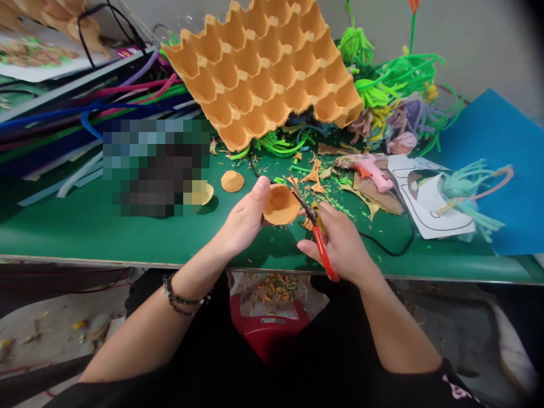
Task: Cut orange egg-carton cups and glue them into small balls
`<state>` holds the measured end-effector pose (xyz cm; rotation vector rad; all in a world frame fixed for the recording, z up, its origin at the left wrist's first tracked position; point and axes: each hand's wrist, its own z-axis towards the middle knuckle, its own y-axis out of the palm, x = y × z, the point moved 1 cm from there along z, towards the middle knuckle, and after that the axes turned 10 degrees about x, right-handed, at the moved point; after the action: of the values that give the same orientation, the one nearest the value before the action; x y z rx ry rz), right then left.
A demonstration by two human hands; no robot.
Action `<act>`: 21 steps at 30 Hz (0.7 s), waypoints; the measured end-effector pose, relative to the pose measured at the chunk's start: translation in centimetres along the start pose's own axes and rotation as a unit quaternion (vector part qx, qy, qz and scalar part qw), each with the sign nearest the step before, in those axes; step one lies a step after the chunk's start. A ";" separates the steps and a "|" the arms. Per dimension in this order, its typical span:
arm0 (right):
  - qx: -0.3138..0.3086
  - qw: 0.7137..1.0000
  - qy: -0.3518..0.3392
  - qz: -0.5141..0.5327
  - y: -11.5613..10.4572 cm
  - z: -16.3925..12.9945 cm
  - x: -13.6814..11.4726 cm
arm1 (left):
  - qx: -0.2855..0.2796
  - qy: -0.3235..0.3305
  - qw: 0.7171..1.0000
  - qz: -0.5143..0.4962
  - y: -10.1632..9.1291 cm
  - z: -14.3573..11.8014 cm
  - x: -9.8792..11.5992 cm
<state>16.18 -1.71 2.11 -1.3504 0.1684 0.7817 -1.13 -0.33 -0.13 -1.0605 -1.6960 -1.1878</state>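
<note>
Egg-carton cup (280,205), orange and round, sits near the centre of the single head view, held over the front edge of a green table (85,226). The left hand (244,221) grips it from its nine o'clock side, thumb curled over the rim and fingers closed behind. Its open mouth faces up towards the camera.

At the cup's four o'clock, the right hand (340,243) is closed around red-handled scissors (317,232). Their long axis runs from five o'clock up to eleven o'clock, with the blade tips touching the cup's right rim. Whether the blades are parted cannot be told. Both hands are equally close to the cup.

At twelve o'clock a large orange egg tray (263,68) leans tilted above. A cut cup (232,181) lies at ten o'clock. A pink glue gun (374,170) rests at two o'clock, near green and purple pipe cleaners (382,85). Orange scraps lie scattered on the table and in a red bin (267,328) below.
</note>
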 end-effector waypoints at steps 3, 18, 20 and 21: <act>0.009 1.000 -0.012 -0.017 0.2 -0.1 0.1 | -0.012 -0.016 1.000 0.005 -0.1 -0.2 -0.1; 0.002 0.999 0.039 0.003 -0.3 -0.3 0.2 | -0.019 -0.004 0.996 0.083 -0.6 0.4 -0.6; 0.028 0.998 0.046 0.024 -0.4 -0.2 0.3 | -0.036 -0.010 0.998 0.059 -0.2 0.3 -0.3; 0.043 0.997 0.047 0.039 -0.4 -0.2 0.4 | -0.045 -0.014 0.998 0.042 0.0 0.2 -0.1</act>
<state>16.82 -1.75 2.20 -1.3060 0.3262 0.7686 -1.12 -0.16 -0.29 -1.1971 -1.6165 -1.2086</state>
